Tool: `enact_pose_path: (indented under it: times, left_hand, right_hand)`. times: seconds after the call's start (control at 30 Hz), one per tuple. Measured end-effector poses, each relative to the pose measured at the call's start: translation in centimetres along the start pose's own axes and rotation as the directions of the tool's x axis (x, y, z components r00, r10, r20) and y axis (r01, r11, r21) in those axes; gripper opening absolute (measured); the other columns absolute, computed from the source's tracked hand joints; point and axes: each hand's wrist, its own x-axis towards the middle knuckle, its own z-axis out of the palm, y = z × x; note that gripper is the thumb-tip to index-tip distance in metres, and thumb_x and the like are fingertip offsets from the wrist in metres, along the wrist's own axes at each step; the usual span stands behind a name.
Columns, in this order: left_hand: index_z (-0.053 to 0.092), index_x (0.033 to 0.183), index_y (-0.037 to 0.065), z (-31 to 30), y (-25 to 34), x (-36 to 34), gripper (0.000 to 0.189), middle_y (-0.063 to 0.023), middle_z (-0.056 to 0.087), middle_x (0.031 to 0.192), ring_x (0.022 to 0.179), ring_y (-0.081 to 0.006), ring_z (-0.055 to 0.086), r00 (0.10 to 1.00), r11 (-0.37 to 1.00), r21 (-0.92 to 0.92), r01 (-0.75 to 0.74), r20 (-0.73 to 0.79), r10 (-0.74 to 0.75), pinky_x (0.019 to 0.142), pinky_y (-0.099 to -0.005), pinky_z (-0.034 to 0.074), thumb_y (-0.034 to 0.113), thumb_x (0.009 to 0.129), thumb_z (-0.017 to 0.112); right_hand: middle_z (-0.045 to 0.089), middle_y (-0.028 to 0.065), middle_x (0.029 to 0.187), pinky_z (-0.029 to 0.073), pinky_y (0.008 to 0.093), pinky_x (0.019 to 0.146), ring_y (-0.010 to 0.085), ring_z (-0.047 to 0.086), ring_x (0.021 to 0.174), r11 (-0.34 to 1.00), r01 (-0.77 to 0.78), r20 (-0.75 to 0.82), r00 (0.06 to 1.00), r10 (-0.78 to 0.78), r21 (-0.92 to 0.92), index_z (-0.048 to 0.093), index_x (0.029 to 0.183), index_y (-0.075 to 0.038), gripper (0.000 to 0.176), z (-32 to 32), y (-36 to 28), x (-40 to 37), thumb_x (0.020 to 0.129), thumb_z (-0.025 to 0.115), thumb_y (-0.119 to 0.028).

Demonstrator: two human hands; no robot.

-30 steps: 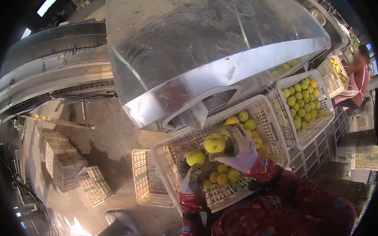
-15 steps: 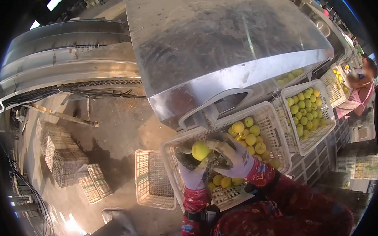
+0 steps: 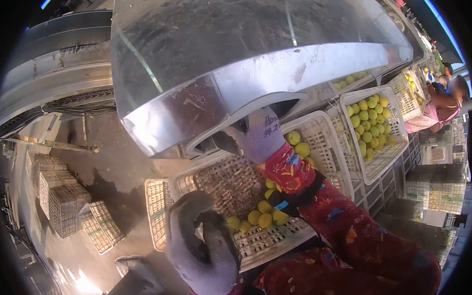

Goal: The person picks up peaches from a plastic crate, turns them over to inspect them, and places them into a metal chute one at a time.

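My left hand [image 3: 203, 247], in a lavender glove with dark grey palm and fingers, is over the near left corner of a pale plastic crate [image 3: 329, 144]. Its fingers are loosely curled with a gap to the thumb, and no fruit shows in it. Inside the crate lie several yellow-green round fruits [image 3: 265, 220], grouped at the near side and far right. My right hand [image 3: 259, 133], gloved alike, reaches over the crate to the opening of the metal chute [image 3: 204, 143]. The chute's edge and the hand itself hide its fingertips, so any hold is unseen.
A large metal housing [image 3: 264, 76] stands ahead. To the right is another fruit-filled crate [image 3: 402, 141], with a person [image 3: 440, 106] beyond. A pale crate [image 3: 156, 212] sits left of mine; stacked crates [image 3: 66, 208] stand on the floor farther left.
Both hands were together around a yellow-green fruit; now they are apart and it is no longer seen in them. My right hand moved up to the chute, my left down and left. The view shifted.
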Motion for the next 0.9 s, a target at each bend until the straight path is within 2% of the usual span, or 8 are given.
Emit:
enact_pose_path:
  times: [0.1,0.17,0.3,0.43,0.53,0.7,0.77,0.9]
  left_hand:
    - [0.054,0.112,-0.007,-0.8,3.2,0.8,0.031,-0.0181,0.056,0.113,0.097,-0.0212,0.056,0.992,0.992,0.015,-0.125,0.017,0.125,0.088,-0.0325,0.044,0.008,0.086,0.049]
    - [0.054,0.113,-0.007,-1.9,4.0,0.5,0.032,-0.018,0.055,0.115,0.099,-0.0219,0.055,0.984,0.984,0.033,-0.175,0.043,0.174,0.09,-0.0336,0.044,0.008,0.086,0.049]
    - [0.052,0.116,-0.006,-2.7,4.0,0.1,0.033,-0.0176,0.052,0.119,0.104,-0.0231,0.053,0.979,0.98,0.05,-0.195,0.077,0.191,0.094,-0.0357,0.042,0.009,0.086,0.051]
    - [0.051,0.119,-0.004,-2.4,3.3,-0.4,0.036,-0.0172,0.05,0.122,0.109,-0.0244,0.052,0.978,0.98,0.057,-0.193,0.095,0.187,0.098,-0.0379,0.04,0.01,0.086,0.053]
    - [0.05,0.121,-0.003,-2.4,3.1,-0.7,0.038,-0.0169,0.048,0.125,0.112,-0.0254,0.05,0.977,0.979,0.064,-0.196,0.101,0.189,0.101,-0.0395,0.039,0.01,0.086,0.055]
    - [0.048,0.124,-0.002,-3.2,2.7,-1.7,0.041,-0.0164,0.044,0.13,0.118,-0.027,0.048,0.98,0.98,0.054,-0.194,0.064,0.19,0.105,-0.0422,0.037,0.011,0.086,0.057]
    - [0.048,0.126,-0.001,-3.6,1.5,-2.5,0.043,-0.0162,0.043,0.131,0.12,-0.0276,0.047,0.986,0.985,0.044,-0.169,-0.001,0.169,0.107,-0.0433,0.037,0.012,0.086,0.058]
    - [0.049,0.125,-0.002,0.2,-6.1,-3.4,0.051,-0.0165,0.045,0.128,0.121,-0.0298,0.048,0.996,0.995,0.054,0.086,-0.023,-0.085,0.109,-0.0457,0.038,0.003,0.075,0.057]
  right_hand:
    - [0.066,0.0194,0.096,0.052,0.0452,0.069,0.0379,0.066,0.078,0.806,-0.318,0.069,0.942,0.33,0.5,0.051,0.114,0.0,0.043,-4.7,1.7,-4.0,0.084,0.071,-0.025]
    - [0.067,0.0207,0.099,0.053,0.0429,0.072,0.0379,0.068,0.08,0.917,-0.396,0.311,0.878,0.364,0.048,0.054,0.114,-0.002,0.037,-7.0,7.0,-8.6,0.086,0.067,-0.022]
    - [0.066,0.0207,0.109,0.053,0.0441,0.083,0.0368,0.065,0.097,0.786,-0.298,0.509,0.629,0.588,-0.541,0.052,0.121,-0.004,0.048,-4.8,15.5,-14.4,0.083,0.068,-0.03]
    - [0.057,0.0258,0.122,0.048,0.0457,0.092,0.0402,0.059,0.109,0.761,-0.186,0.511,0.641,0.573,-0.621,0.04,0.136,-0.002,0.079,4.0,18.9,-16.9,0.077,0.072,-0.044]
    - [0.055,0.0259,0.12,0.05,0.0448,0.089,0.0391,0.059,0.11,0.676,-0.405,0.395,0.583,0.71,-0.616,0.039,0.132,0.001,0.082,4.5,16.9,-16.8,0.074,0.076,-0.044]
    - [0.054,0.0226,0.121,0.051,0.042,0.087,0.0356,0.059,0.106,0.805,-0.589,0.549,0.697,0.462,0.07,0.048,0.124,-0.001,0.074,-3.0,8.1,-15.8,0.067,0.085,-0.03]
    - [0.057,0.0196,0.115,0.052,0.0367,0.081,0.0328,0.059,0.103,0.902,-0.357,0.375,0.892,0.252,0.242,0.051,0.121,-0.001,0.07,-5.8,3.7,-13.5,0.065,0.086,-0.024]
    - [0.056,0.018,0.113,0.053,0.0332,0.069,0.0265,0.063,0.084,0.93,-0.202,0.232,0.964,0.132,0.307,0.048,0.125,-0.002,0.072,-7.5,-0.3,-8.4,0.068,0.085,-0.023]
